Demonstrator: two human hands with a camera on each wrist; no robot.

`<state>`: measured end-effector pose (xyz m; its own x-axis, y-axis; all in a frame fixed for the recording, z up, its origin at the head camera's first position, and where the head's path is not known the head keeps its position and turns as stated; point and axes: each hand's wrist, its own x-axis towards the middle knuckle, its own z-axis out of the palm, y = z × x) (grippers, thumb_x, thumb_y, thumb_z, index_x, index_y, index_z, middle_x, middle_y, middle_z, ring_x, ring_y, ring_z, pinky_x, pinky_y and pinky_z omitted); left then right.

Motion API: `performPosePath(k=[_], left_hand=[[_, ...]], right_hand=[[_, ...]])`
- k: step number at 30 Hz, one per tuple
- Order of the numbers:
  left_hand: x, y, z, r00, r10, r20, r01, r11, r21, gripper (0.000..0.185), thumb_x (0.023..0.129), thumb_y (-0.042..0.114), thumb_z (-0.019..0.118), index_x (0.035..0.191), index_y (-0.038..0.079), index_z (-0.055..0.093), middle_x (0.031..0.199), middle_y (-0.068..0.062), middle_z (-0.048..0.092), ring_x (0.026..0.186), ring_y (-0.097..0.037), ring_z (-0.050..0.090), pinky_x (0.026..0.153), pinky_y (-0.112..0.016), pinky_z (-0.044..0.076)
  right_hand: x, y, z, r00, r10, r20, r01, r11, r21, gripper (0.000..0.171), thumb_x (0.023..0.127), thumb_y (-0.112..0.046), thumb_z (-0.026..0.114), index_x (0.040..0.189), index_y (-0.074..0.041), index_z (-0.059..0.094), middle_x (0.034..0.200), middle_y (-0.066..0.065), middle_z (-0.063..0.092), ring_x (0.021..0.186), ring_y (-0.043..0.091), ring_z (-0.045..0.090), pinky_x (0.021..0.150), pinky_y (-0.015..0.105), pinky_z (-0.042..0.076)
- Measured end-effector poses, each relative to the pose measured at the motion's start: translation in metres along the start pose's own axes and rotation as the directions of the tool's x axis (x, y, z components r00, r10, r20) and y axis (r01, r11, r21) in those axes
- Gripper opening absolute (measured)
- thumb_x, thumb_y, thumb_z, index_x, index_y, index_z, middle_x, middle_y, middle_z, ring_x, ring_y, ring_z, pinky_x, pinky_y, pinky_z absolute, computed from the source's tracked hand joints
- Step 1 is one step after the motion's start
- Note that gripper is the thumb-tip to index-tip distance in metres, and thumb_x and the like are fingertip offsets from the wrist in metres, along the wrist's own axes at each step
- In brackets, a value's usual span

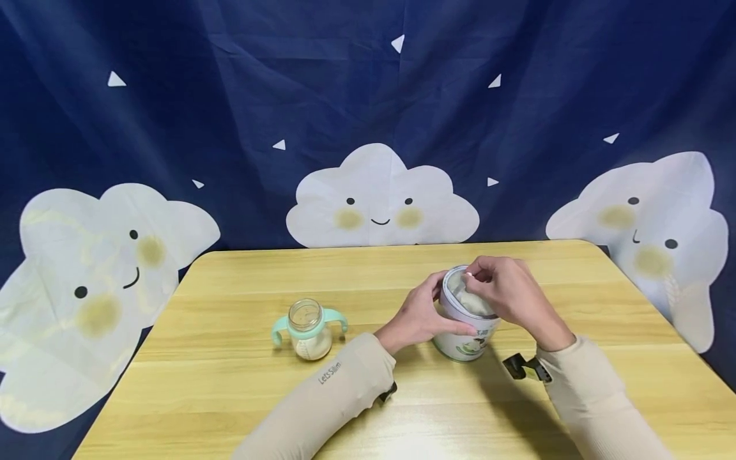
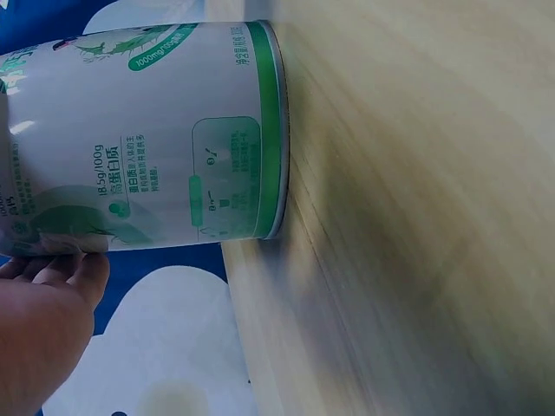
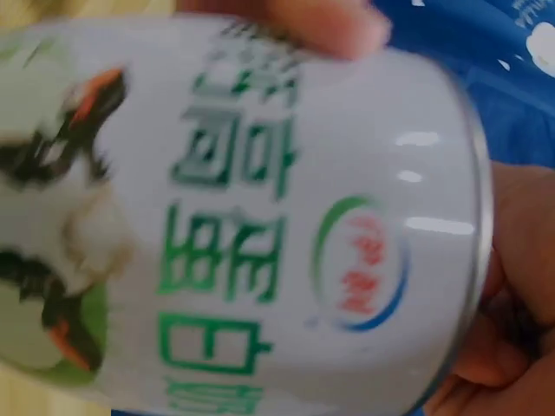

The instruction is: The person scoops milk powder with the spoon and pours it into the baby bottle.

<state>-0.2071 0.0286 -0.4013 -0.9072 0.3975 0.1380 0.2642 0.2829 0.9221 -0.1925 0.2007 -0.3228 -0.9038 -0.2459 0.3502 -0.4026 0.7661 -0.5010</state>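
A white and green milk powder can [image 1: 468,329] stands on the table with its mouth uncovered. My left hand [image 1: 418,314] grips its side near the rim, thumb across the front; in the left wrist view its fingers [image 2: 87,276] press the can's wall. At the mouth, my right hand [image 1: 508,291] has curled fingers pinching a small white thing [image 1: 469,275], mostly hidden by the hand. Pale powder shows inside the can. The right wrist view has the can's label [image 3: 225,234] close up, blurred, with the right hand [image 3: 507,321] beyond the rim.
Left of the can, a clear baby bottle [image 1: 310,342] with mint-green handles stands uncapped, some whitish content inside. Both stand on a wooden table [image 1: 230,383]. Behind its far edge hangs a dark blue curtain [image 1: 345,76] with cloud prints.
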Motion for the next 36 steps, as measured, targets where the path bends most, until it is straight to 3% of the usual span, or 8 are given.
performPosePath(k=[8, 15, 23, 27, 31, 36], left_hand=[[0.001, -0.001, 0.001, 1.0, -0.004, 0.001, 0.004, 1.0, -0.003, 0.098, 0.063, 0.026, 0.098, 0.146, 0.021, 0.046, 0.137, 0.011, 0.056, 0.125, -0.007, 0.053, 0.105, -0.027, 0.043], [0.001, -0.002, 0.001, 1.0, 0.025, 0.0, -0.025, 1.0, -0.015, 0.099, 0.062, 0.024, 0.098, 0.146, 0.018, 0.047, 0.134, 0.008, 0.059, 0.121, -0.005, 0.054, 0.103, -0.026, 0.044], [0.001, -0.002, 0.001, 1.0, 0.029, -0.006, -0.029, 0.999, -0.02, 0.097, 0.061, 0.022, 0.098, 0.144, 0.018, 0.048, 0.133, 0.008, 0.059, 0.121, -0.006, 0.055, 0.104, -0.026, 0.044], [0.0, -0.002, 0.001, 1.0, 0.027, 0.001, -0.027, 0.999, -0.022, 0.098, 0.061, 0.022, 0.099, 0.145, 0.017, 0.048, 0.134, 0.008, 0.059, 0.122, -0.006, 0.054, 0.105, -0.026, 0.043], [0.0, -0.002, 0.001, 1.0, 0.021, 0.004, -0.021, 0.999, -0.029, 0.099, 0.061, 0.021, 0.099, 0.145, 0.018, 0.047, 0.134, 0.01, 0.059, 0.122, -0.006, 0.054, 0.105, -0.026, 0.043], [0.0, -0.002, 0.0, 1.0, 0.018, -0.001, -0.018, 0.999, -0.046, 0.099, 0.061, 0.02, 0.098, 0.146, 0.018, 0.047, 0.133, 0.011, 0.059, 0.122, -0.005, 0.054, 0.106, -0.026, 0.042]], right_hand=[[-0.003, 0.007, -0.01, 0.978, -0.094, 0.184, 0.065, 0.985, 0.162, 0.009, 0.093, -0.008, 0.07, 0.084, -0.008, 0.074, 0.073, -0.005, 0.068, 0.065, 0.007, 0.056, 0.054, 0.023, 0.048], [-0.009, 0.024, -0.024, 0.969, 0.05, 0.244, -0.121, 0.951, 0.286, 0.017, 0.1, -0.016, 0.062, 0.097, -0.001, 0.072, 0.076, 0.005, 0.067, 0.061, 0.011, 0.052, 0.053, 0.026, 0.046], [-0.019, 0.049, -0.03, 0.969, 0.171, 0.179, -0.233, 0.873, 0.428, 0.022, 0.101, -0.014, 0.058, 0.101, 0.007, 0.067, 0.073, -0.006, 0.063, 0.052, 0.008, 0.04, 0.041, 0.026, 0.032], [-0.022, 0.062, -0.028, 0.962, 0.219, 0.165, -0.274, 0.768, 0.579, 0.015, 0.101, -0.008, 0.057, 0.093, -0.006, 0.07, 0.072, -0.008, 0.064, 0.048, 0.004, 0.035, 0.041, 0.031, 0.021], [-0.024, 0.072, -0.028, 0.962, 0.225, 0.156, -0.263, 0.599, 0.757, 0.025, 0.101, -0.003, 0.055, 0.088, -0.015, 0.072, 0.073, -0.006, 0.065, 0.049, 0.003, 0.036, 0.048, 0.035, 0.012], [-0.026, 0.08, -0.026, 0.965, 0.209, 0.162, -0.237, 0.419, 0.876, 0.026, 0.102, -0.002, 0.051, 0.089, -0.011, 0.071, 0.074, -0.003, 0.067, 0.052, 0.004, 0.035, 0.05, 0.03, 0.009]])
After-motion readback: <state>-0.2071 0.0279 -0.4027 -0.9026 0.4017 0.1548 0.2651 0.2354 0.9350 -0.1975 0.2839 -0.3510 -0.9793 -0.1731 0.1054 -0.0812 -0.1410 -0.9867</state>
